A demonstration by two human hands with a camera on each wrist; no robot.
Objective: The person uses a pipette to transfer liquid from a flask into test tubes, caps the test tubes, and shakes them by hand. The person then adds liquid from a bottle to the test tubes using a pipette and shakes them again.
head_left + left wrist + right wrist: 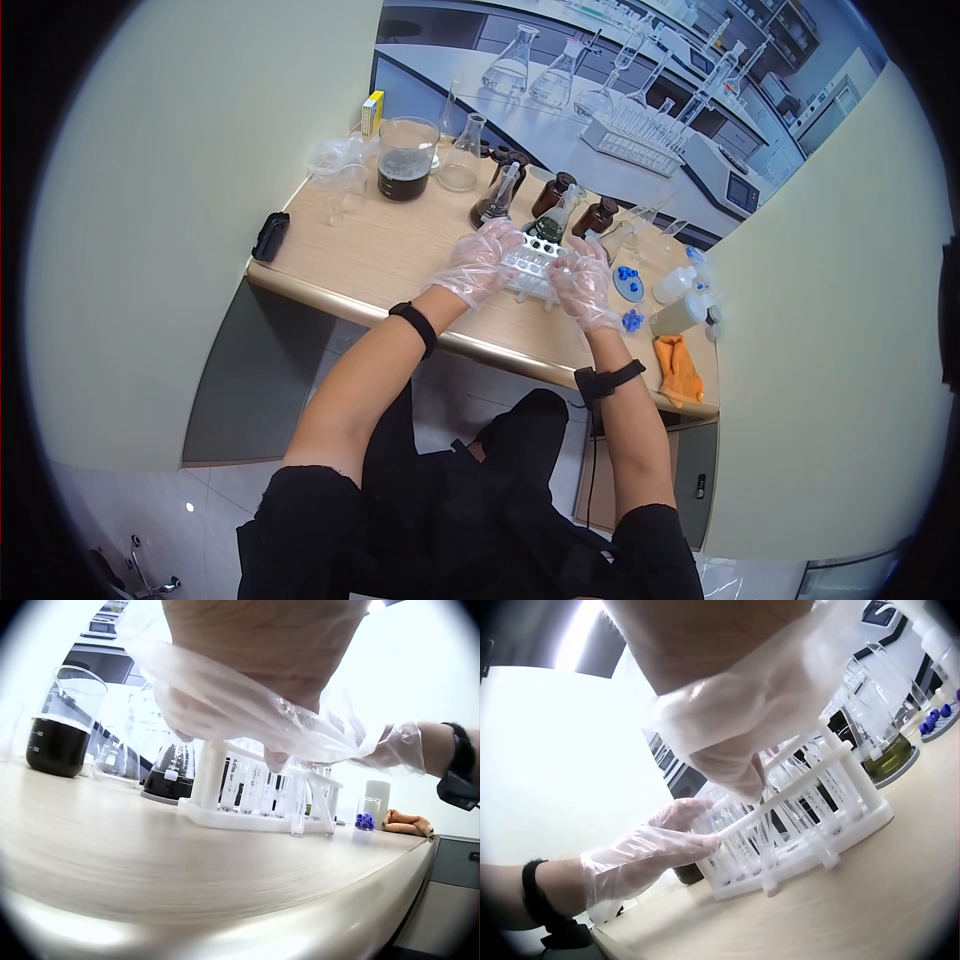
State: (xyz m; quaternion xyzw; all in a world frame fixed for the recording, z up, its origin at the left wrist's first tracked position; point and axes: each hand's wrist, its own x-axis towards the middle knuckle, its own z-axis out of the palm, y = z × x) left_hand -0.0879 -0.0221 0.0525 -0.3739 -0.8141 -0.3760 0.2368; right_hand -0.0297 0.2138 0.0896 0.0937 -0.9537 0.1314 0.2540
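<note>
A white test tube rack (532,262) with several clear test tubes (251,787) stands upright on the table. My left hand (482,262), in a clear plastic glove, holds the rack's left end, its thumb along the top edge in the right wrist view. My right hand (582,285), gloved the same way, is over the rack's right part with its fingertips pinched at the top of a tube (765,840). That tube and another (826,847) slant out past the rack's front, their lower ends outside the base. The glove hides part of the pinch.
Behind the rack stand conical flasks with dark liquid (492,208) and green liquid (547,228), plus brown bottles (597,216). A large beaker of dark liquid (404,180) is at the left. At the right are blue pieces on a dish (628,284), white bottles (680,314) and orange gloves (679,370).
</note>
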